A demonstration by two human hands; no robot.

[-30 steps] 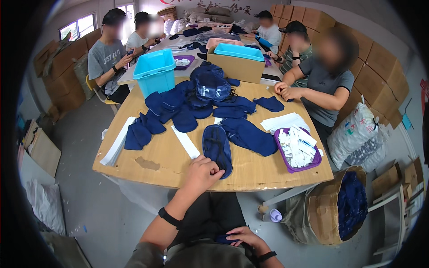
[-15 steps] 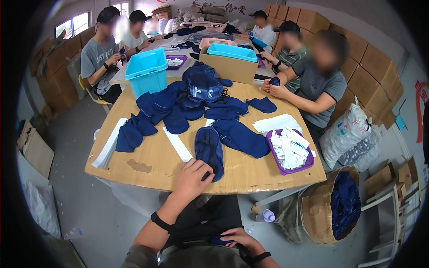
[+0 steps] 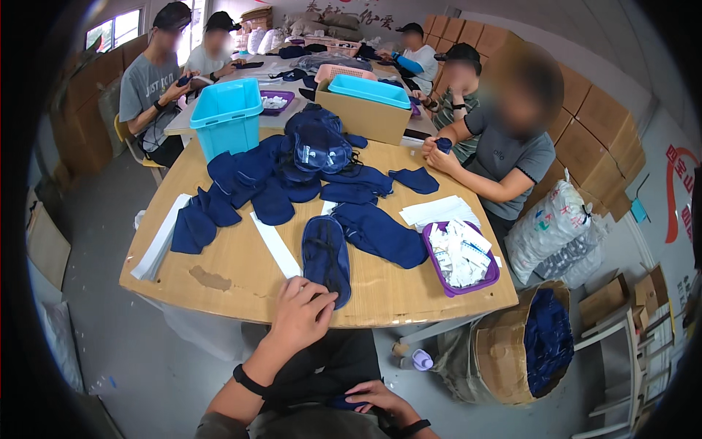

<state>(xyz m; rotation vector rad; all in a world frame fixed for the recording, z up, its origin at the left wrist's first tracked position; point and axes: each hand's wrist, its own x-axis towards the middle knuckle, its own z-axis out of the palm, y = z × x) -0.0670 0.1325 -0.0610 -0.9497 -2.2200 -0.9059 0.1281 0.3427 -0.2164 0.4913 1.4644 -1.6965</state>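
A navy oval cloth piece (image 3: 326, 252), shaped like a slipper with black cord along it, lies lengthwise at the table's near edge. My left hand (image 3: 298, 313) is on its near end, the fingers bent and gathered at the edge. In my lap, my right hand (image 3: 374, 397) is curled over a bit of navy cloth (image 3: 342, 403), mostly hidden by the hand and my dark clothes. Beyond the oval piece, several navy cloth pieces (image 3: 274, 201) are heaped, with navy pieces in clear wrapping (image 3: 322, 152) on top.
White paper strips (image 3: 274, 245) lie on the wooden table (image 3: 241, 300). At right are a paper stack (image 3: 439, 212) and a purple basket (image 3: 439, 282) of small white packets. A blue bin (image 3: 227, 121) and a carton (image 3: 362, 117) stand behind. A co-worker (image 3: 504, 154) sits at right.
The view has shifted, so the table sits further left. My left fingers have moved slightly on the oval piece's near end. My right hand stays in my lap.
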